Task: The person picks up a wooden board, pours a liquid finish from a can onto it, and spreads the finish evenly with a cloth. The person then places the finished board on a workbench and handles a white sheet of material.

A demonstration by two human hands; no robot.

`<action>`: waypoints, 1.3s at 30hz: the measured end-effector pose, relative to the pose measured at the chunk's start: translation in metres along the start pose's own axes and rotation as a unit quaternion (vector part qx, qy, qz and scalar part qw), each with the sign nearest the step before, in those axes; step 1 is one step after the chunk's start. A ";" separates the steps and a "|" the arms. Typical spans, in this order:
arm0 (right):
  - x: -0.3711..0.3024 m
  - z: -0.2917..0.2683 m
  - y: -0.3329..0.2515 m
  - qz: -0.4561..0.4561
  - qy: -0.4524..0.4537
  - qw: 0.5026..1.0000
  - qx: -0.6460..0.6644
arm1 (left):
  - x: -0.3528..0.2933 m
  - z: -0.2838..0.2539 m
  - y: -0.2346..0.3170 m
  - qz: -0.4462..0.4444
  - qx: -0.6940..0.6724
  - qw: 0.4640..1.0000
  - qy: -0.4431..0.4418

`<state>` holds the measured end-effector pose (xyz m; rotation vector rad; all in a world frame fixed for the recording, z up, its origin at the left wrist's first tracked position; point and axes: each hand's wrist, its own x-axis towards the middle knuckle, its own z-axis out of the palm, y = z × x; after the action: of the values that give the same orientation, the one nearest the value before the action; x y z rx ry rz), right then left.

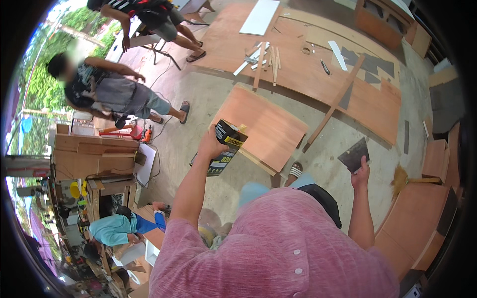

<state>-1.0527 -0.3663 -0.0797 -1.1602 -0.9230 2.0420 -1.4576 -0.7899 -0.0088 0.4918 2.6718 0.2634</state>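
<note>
1. Panel (268, 126), wooden, ahead of and between both grips; long axis slants far-left to near-right. Left hand (212, 143) nearer.
2. Left: fingers clamped on black-and-yellow can (218, 160), tilted, overlapping panel's left end in view; contact can't tell.
3. Right hand (361, 171): thumb and fingers pinched on dark flat sheet (354, 154), well apart from panel.
4. Between panel and right grip: near end of long wood strip (334, 109). Striped slide (296, 169) beside panel's near edge.
5. Beyond both grips: big plywood (293, 85), knife (325, 67). Broom (399, 181) right of right grip.
</note>
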 end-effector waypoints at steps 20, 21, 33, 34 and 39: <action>-0.006 0.030 0.040 -0.172 0.001 0.884 -0.434 | 0.148 -0.012 0.089 0.083 0.208 0.962 -0.156; -0.005 0.041 0.049 -0.177 -0.010 0.872 -0.457 | 0.151 -0.011 0.090 0.095 0.213 0.959 -0.160; 0.041 0.208 0.195 -0.206 -0.170 0.740 -0.618 | 0.166 -0.013 0.105 0.154 0.249 0.937 -0.188; 0.042 0.219 0.200 -0.210 -0.173 0.734 -0.622 | 0.166 -0.015 0.103 0.160 0.252 0.936 -0.185; 0.051 0.253 0.209 -0.202 -0.190 0.724 -0.632 | 0.166 -0.027 0.108 0.185 0.251 0.935 -0.171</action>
<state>-1.3333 -0.5152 -0.1771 -0.8992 -2.7250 1.1074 -1.5784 -0.6312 -0.0165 1.0907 2.2678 -0.3847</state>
